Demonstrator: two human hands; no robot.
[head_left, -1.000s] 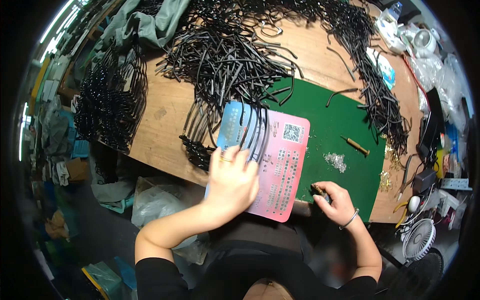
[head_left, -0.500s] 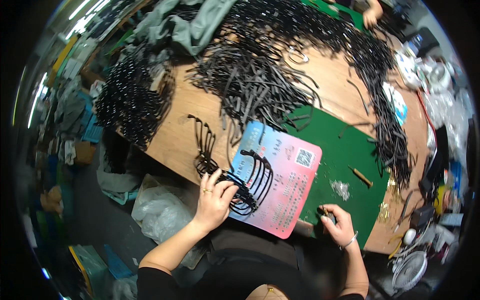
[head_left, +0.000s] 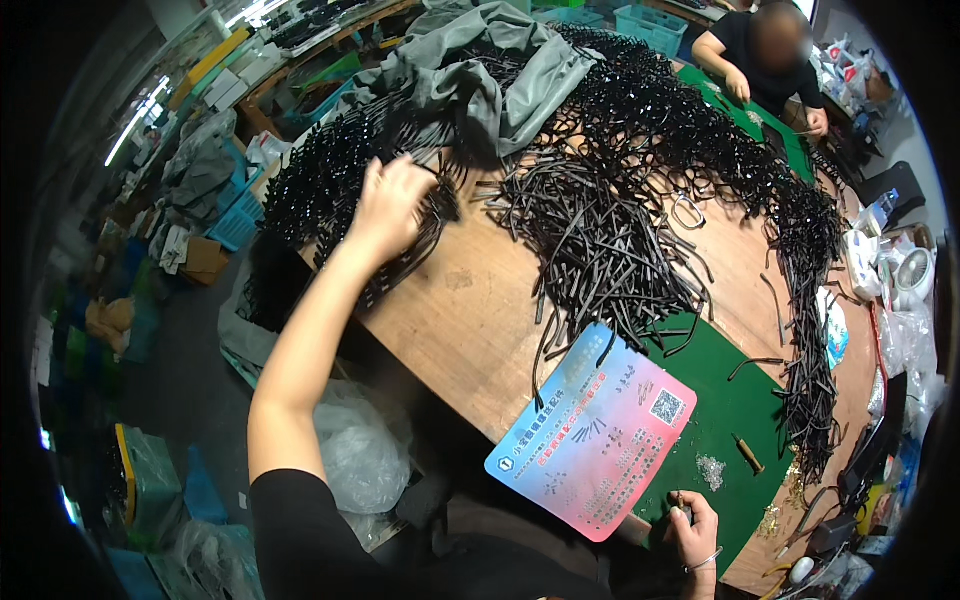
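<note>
Left hand: raised at the left side (head_left: 390, 208), fingers curled down over a bunch of black eyeglass frames (head_left: 425, 235); blur hid whether they gripped it or had let go.
Right hand: closed around a small dark-tipped tool (head_left: 682, 500), low at the near edge; the hand (head_left: 693, 525) covered most of it.
What had changed: half a second earlier the left hand held a bunch of frames over the near-left edge of the printed pad (head_left: 590, 480); now it had reached the far-left stack (head_left: 320, 185), and that bunch was gone from the pad.
What that meant: the batch had probably been carried over to the stack, freeing the pad, while the right hand kept its tool.
Green mat: under the pad's right part, the mat (head_left: 730, 410) bore a brass-coloured screwdriver (head_left: 750, 455) and, just beside it, a heap of tiny shiny parts (head_left: 710, 471).
Loose temples: a dark tangle (head_left: 600, 240) lay on the wooden counter (head_left: 460, 320) beyond the pad.
Farther out: grey cloth (head_left: 500, 80) covered part of the frames; across the counter, a co-worker's hand (head_left: 738, 86) was over another green mat.
</note>
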